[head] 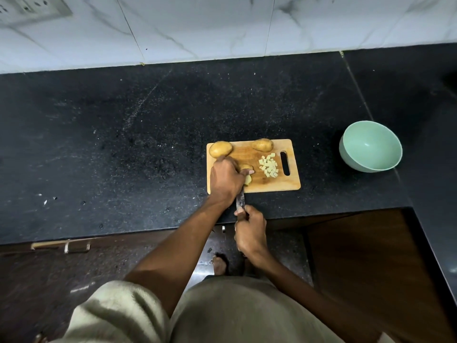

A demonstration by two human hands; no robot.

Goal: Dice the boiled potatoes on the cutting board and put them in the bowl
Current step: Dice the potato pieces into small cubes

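A wooden cutting board (pixel 272 181) lies on the black counter. Two whole potatoes rest at its far edge, one at the left corner (pixel 220 149) and one near the middle (pixel 262 145). A pile of pale potato cubes (pixel 268 165) sits beside the board's handle slot. My left hand (pixel 226 178) presses down on a partly cut potato (pixel 246 167), mostly hiding it. My right hand (pixel 249 231) grips the handle of a knife (pixel 240 200) whose blade runs under my left hand into the potato. A mint green bowl (pixel 371 147) stands empty to the right of the board.
The black granite counter (pixel 123 144) stretches wide to the left and ends at a front edge just below the board. A marble-tiled wall (pixel 197 28) rises behind. A cabinet handle (pixel 61 245) sits under the counter, and my foot (pixel 220 264) is on the floor.
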